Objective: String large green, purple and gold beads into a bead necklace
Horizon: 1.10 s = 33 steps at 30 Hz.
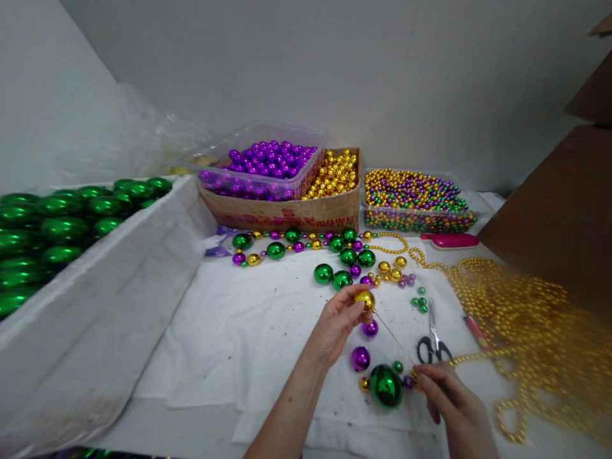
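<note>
My left hand (337, 323) pinches a gold bead (366, 299) above the white cloth (248, 331). A thin string (394, 339) runs from that bead down to my right hand (447, 395), whose fingers are pinched on its lower end. Beside my right hand lie a large green bead (386, 385), a purple bead (360, 358) and small gold and green beads. Another purple bead (370, 328) sits just under my left hand.
A strung row of green, purple and gold beads (296, 245) lies across the cloth. Scissors (433, 341) and a heap of gold bead strands (526, 319) are at the right. Tubs of purple (268, 162), gold (335, 173) and mixed beads (415, 194) stand behind; a green-bead box (62, 223) at left.
</note>
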Each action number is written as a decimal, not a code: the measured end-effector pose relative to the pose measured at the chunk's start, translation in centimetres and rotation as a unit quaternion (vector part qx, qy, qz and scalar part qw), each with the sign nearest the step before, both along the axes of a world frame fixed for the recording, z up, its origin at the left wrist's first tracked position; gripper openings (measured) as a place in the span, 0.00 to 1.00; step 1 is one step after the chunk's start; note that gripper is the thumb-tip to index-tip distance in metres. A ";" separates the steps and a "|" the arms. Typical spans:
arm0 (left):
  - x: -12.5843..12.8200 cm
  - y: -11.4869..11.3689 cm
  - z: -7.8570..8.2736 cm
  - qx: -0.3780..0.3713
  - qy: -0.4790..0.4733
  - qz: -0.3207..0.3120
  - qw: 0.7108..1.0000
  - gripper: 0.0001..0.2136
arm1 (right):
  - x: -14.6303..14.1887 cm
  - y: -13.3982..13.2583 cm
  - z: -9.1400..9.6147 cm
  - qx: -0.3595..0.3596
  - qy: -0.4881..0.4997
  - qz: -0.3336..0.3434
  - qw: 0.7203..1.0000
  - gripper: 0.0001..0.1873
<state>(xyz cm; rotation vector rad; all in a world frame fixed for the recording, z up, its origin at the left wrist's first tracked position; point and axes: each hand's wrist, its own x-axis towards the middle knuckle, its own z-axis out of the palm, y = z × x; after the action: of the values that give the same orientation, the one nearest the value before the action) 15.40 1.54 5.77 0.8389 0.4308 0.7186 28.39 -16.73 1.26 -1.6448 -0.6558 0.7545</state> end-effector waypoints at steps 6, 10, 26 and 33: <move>0.1 -0.3 -0.5 -0.012 0.018 0.003 1.000 0.15 | 0.3 0.0 0.1 0.007 -0.049 0.007 0.999 0.12; 0.9 -1.5 -1.1 -0.016 0.028 -0.036 0.999 0.16 | -0.5 0.8 0.4 0.006 -0.015 0.004 1.000 0.14; 2.4 -1.2 2.2 0.181 0.093 0.021 0.979 0.07 | 0.8 6.0 5.9 0.037 -0.283 0.062 0.956 0.14; 2.9 -0.6 0.6 0.188 0.150 -0.087 0.967 0.11 | 1.2 5.0 4.3 0.048 0.101 0.034 0.993 0.14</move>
<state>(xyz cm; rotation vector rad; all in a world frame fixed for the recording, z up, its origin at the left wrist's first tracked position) 18.26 0.97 6.33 1.3376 0.4914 0.5170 29.60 -11.74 5.52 -1.4423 -0.5960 0.9110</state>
